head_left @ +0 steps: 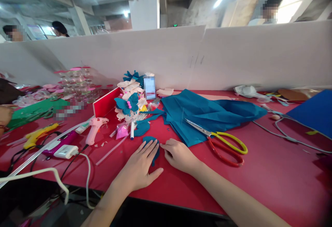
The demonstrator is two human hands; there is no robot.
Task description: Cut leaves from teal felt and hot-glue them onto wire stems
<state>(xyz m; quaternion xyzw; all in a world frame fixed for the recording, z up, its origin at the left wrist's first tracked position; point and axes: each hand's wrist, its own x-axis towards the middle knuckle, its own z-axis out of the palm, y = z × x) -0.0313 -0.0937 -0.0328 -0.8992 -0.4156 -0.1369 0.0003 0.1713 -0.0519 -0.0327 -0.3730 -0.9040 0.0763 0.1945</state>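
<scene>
1. Head view, the hands: the left hand point(141, 166) lies flat on the red table point(259, 171), fingers spread wide and pressing down on a small teal felt piece point(153, 140). The piece sits near the front edge of the table, mostly covered by those fingers.
2. The right hand point(178, 156) rests just beside it – fingers curled narrow, the tips touching the right edge of the same felt piece. Whether it pinches the felt or only touches it, I cannot tell.
3. Just behind the right hand lies a folded teal cloth point(204, 114), with scissors point(220, 140) – yellow and red handles – lying partly on its front edge, blades pointing left.
4. Behind the left hand stands a bunch of felt flowers point(131, 99), cream and teal, next to a red box point(106, 104).
5. Further left: a pink glue gun point(94, 128) resting on the table, a yellow glue gun point(36, 135) beyond it, and white cables point(52, 175) trailing over the front edge.
6. A grey partition point(233, 54) runs along the back of the table; other people are behind it.
</scene>
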